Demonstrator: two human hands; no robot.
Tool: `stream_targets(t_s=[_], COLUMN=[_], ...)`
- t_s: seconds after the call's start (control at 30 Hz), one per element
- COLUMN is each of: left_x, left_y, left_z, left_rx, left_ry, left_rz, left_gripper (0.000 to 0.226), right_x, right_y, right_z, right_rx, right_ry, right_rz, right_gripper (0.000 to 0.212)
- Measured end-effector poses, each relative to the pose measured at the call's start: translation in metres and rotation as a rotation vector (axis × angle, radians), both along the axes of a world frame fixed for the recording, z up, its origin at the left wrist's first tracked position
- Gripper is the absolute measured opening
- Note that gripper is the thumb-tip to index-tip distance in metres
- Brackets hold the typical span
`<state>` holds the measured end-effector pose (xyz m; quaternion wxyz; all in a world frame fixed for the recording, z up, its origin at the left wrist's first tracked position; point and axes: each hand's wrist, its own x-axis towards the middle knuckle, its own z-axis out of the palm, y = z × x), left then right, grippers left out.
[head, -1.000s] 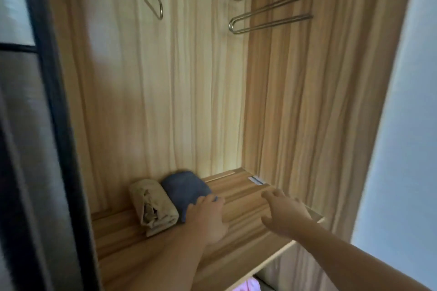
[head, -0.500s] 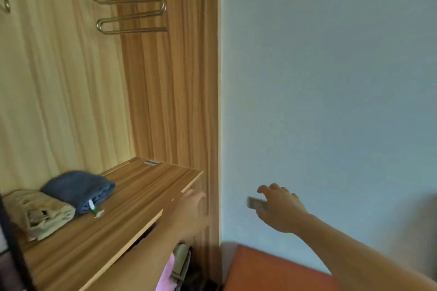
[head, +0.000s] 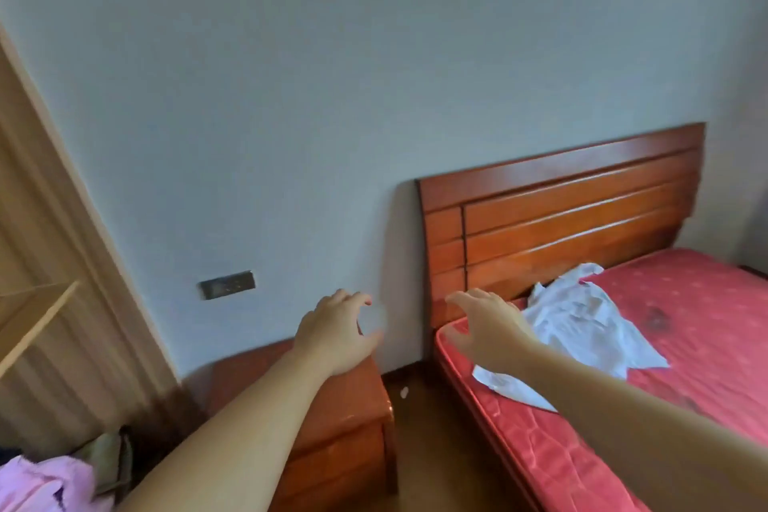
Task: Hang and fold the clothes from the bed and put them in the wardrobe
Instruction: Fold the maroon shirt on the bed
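both hands empty, fingers loose: left hand (head: pixel 337 330), right hand (head: pixel 487 326) near white garment (head: pixel 582 320) on bed (head: pixel 706 345); best gathered by its edges.

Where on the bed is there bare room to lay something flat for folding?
Free: the red mattress right of the crumpled white garment, out to the frame's edge, and the strip below it. Crowded: the corner by the reddish wooden headboard, where the garment lies behind the right hand.
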<state>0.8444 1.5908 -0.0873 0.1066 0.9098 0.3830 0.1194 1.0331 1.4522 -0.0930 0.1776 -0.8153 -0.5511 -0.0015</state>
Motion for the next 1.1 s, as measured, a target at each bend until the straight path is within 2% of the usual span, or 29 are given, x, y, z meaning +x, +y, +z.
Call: stream_targets(t_s=[0.1,0.2,0.47,0.67,0.87,1.1], left_x=[0.044,0.062,0.101,0.14,0.178,0.242], left_y=[-0.068,-0.136,-0.298,-0.427,-0.53,-0.543], left_z=[-0.024,-0.044,-0.041,-0.039,-0.051,-0.054], left_rx=[-0.035,-0.089,-0.078,-0.083,-0.079,-0.072], left_ry=[-0.003,0.015,0.095,0.113,0.178,0.171], left_rz=[-0.234,-0.382,-0.674,-0.793,-0.904,-0.93], left_gripper=[0.053,0.055,0.056,0.057,0.054,0.055], right_x=[0.008,-0.001,-0.012,-0.005,0.014,0.068], right_y=[-0.093,-0.186,-0.392,-0.518,-0.611,-0.632], right_z=[-0.023,-0.044,-0.041,-0.042,-0.043,-0.042], right_rx=[-0.018,-0.101,-0.16,-0.143,-0.119,-0.117], right_ry=[0.003,0.041,0.035,0.1,0.141,0.138], right_rz=[-0.205,-0.367,-0.682,-0.793,-0.881,-0.921], right_gripper=[0.049,0.052,0.055,0.057,0.054,0.047])
